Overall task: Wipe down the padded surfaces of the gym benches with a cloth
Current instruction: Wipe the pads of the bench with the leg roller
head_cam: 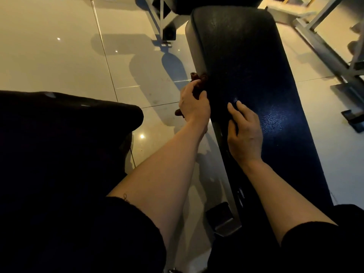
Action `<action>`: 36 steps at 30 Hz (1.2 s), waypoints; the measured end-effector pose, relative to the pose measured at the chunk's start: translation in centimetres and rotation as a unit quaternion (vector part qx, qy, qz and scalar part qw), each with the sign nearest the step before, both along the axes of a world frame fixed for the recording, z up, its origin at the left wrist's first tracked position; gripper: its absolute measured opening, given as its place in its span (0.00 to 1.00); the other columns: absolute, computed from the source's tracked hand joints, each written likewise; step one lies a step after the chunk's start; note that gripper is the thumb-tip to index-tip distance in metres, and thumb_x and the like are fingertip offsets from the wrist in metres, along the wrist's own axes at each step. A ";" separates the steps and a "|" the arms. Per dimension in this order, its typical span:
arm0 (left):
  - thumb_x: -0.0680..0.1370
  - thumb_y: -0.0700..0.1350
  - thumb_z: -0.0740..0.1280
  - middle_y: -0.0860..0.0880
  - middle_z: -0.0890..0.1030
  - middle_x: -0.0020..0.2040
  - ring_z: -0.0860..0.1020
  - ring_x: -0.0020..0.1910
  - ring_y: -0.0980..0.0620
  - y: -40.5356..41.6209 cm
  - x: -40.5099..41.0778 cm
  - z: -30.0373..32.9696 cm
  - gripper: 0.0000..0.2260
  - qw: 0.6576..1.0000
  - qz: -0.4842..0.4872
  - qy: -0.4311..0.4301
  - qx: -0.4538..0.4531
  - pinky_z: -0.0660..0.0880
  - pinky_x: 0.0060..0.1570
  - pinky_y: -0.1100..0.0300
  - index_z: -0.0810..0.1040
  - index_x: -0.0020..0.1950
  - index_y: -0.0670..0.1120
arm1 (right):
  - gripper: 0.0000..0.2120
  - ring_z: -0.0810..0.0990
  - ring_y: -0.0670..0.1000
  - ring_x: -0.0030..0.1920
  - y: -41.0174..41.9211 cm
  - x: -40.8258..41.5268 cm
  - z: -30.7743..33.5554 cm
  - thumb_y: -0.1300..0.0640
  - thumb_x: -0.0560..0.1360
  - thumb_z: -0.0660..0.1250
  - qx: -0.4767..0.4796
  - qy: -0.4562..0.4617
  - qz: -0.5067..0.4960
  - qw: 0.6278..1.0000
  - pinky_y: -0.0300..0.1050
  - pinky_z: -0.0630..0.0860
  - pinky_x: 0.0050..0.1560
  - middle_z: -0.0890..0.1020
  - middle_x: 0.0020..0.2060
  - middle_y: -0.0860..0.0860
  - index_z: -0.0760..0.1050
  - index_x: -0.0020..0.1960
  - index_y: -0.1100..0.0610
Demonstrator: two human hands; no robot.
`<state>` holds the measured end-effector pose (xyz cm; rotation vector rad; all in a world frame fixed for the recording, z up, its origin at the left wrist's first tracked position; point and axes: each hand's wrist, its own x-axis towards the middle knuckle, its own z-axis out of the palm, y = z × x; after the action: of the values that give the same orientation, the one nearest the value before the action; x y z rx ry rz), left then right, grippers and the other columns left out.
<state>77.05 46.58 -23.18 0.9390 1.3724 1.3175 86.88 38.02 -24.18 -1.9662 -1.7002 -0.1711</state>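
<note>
A long dark padded bench (256,62) runs from the lower right up to the top middle of the head view. At its left side edge my left hand (194,104) grips a dark brown cloth (200,79), bunched against the pad's rim. My right hand (244,133) rests on top of the pad just right of the left hand, its fingers lying relaxed on the surface and holding nothing. Both forearms are bare, with black sleeves pushed up.
A second black padded bench (74,119) lies at the left, close to my left arm. Glossy tiled floor (59,46) spreads between them. Grey metal frames stand at the top middle (163,22) and along the right (334,56). A bench foot (222,217) sits below.
</note>
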 end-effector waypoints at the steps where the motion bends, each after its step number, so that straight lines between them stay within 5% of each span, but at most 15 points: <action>1: 0.78 0.36 0.65 0.47 0.75 0.60 0.71 0.56 0.56 0.0 0.0 -0.2 0.14 1.000 -0.003 0.020 0.009 0.65 0.58 0.70 0.76 0.63 0.43 | 0.18 0.70 0.57 0.68 0.1 0.0 0.0 0.63 0.79 0.61 -0.002 0.001 -0.003 1.000 0.46 0.66 0.64 0.74 0.67 0.58 0.73 0.69 0.59; 6: 0.75 0.33 0.66 0.46 0.79 0.52 0.75 0.50 0.53 -1.6 -0.4 -1.7 0.11 0.994 -0.035 0.073 0.067 0.73 0.53 0.66 0.80 0.55 0.41 | 0.18 0.71 0.59 0.67 0.4 0.0 -0.2 0.62 0.79 0.60 -0.001 -0.003 -0.008 1.000 0.45 0.66 0.61 0.74 0.67 0.58 0.74 0.68 0.59; 10: 0.72 0.31 0.64 0.44 0.78 0.47 0.77 0.47 0.48 -4.9 -0.4 -3.8 0.10 0.983 -0.090 0.138 0.087 0.69 0.44 0.71 0.79 0.49 0.40 | 0.18 0.73 0.61 0.65 0.4 0.0 -0.2 0.63 0.78 0.59 0.002 -0.005 -0.004 1.000 0.50 0.70 0.61 0.75 0.65 0.61 0.75 0.67 0.60; 13: 0.73 0.31 0.63 0.44 0.79 0.50 0.77 0.50 0.48 -4.1 -0.4 -2.9 0.11 0.993 -0.031 0.100 0.048 0.73 0.52 0.61 0.77 0.53 0.41 | 0.18 0.72 0.59 0.67 0.3 0.1 -0.2 0.62 0.79 0.59 -0.005 0.001 0.001 1.000 0.47 0.67 0.61 0.74 0.67 0.59 0.74 0.68 0.59; 18: 0.77 0.39 0.67 0.45 0.78 0.56 0.72 0.51 0.56 -0.4 -0.4 -0.1 0.11 0.996 -0.013 0.075 0.054 0.65 0.52 0.71 0.77 0.59 0.43 | 0.18 0.70 0.57 0.69 0.3 0.1 -0.5 0.61 0.79 0.58 -0.008 0.011 -0.009 1.000 0.44 0.66 0.63 0.73 0.68 0.58 0.74 0.68 0.57; 23: 0.76 0.40 0.67 0.47 0.80 0.52 0.77 0.52 0.51 -2.9 -0.2 -3.3 0.08 0.997 -0.053 0.060 -0.022 0.74 0.59 0.54 0.79 0.55 0.44 | 0.18 0.68 0.57 0.70 0.2 0.1 0.1 0.63 0.80 0.59 -0.035 0.023 -0.007 0.999 0.44 0.64 0.66 0.72 0.69 0.58 0.72 0.69 0.58; 29: 0.76 0.41 0.69 0.46 0.80 0.51 0.73 0.48 0.55 -0.6 0.0 0.0 0.08 0.999 0.006 0.040 0.035 0.64 0.47 0.76 0.79 0.54 0.42 | 0.20 0.62 0.53 0.75 -0.4 -1.0 0.7 0.64 0.80 0.59 -0.067 0.075 -0.032 0.994 0.51 0.60 0.75 0.68 0.73 0.55 0.70 0.71 0.56; 31: 0.74 0.40 0.71 0.45 0.79 0.51 0.72 0.47 0.56 -1.6 0.0 -0.4 0.08 0.996 -0.018 0.060 0.062 0.63 0.45 0.80 0.80 0.53 0.42 | 0.20 0.60 0.51 0.76 -0.9 -1.5 1.2 0.63 0.81 0.59 -0.092 0.075 -0.046 0.992 0.44 0.56 0.74 0.66 0.74 0.53 0.69 0.72 0.55; 36: 0.75 0.39 0.69 0.45 0.77 0.52 0.75 0.52 0.48 -5.2 -0.3 -2.8 0.08 0.992 -0.090 0.086 0.010 0.61 0.45 0.71 0.77 0.53 0.43 | 0.23 0.56 0.49 0.77 -1.4 -2.4 2.6 0.63 0.80 0.59 -0.158 0.051 -0.062 0.984 0.34 0.49 0.67 0.62 0.76 0.51 0.65 0.74 0.53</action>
<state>76.79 41.38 -26.02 1.1845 1.3700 1.1381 84.48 36.58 -21.53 -2.2688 -1.6169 0.1642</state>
